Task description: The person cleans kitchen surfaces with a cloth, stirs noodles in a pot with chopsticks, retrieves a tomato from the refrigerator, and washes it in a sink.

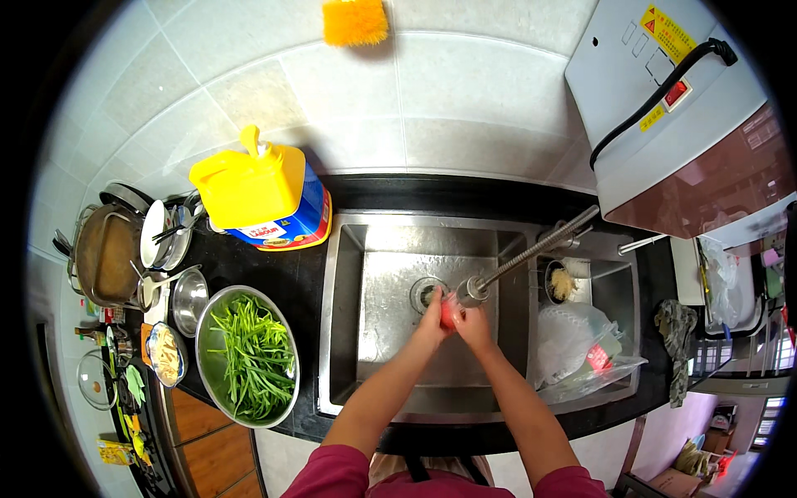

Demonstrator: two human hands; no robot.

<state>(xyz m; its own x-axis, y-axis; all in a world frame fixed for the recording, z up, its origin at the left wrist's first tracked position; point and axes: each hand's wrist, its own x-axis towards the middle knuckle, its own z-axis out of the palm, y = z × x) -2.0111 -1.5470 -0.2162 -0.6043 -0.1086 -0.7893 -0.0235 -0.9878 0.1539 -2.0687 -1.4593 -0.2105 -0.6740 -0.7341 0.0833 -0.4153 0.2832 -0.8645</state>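
Observation:
Over the large steel sink basin [394, 353], both my arms reach in from below. My left hand [432, 319] and my right hand [475, 326] are closed together around a small red rounded thing [449, 312]. Its kind is hard to make out, since fingers cover much of it. Just above my hands is the head of a spring-hose faucet [471, 291], with what looks like water running onto the red thing. Beside my left hand lies the round drain [425, 290] in the basin floor.
Left of the sink stands a metal bowl of cut green stalks [249, 357], with a large yellow-capped jug [266, 199] behind it. The smaller right basin holds a clear plastic bag [573, 349] and a bowl [562, 282]. A white appliance [639, 100] juts out at upper right.

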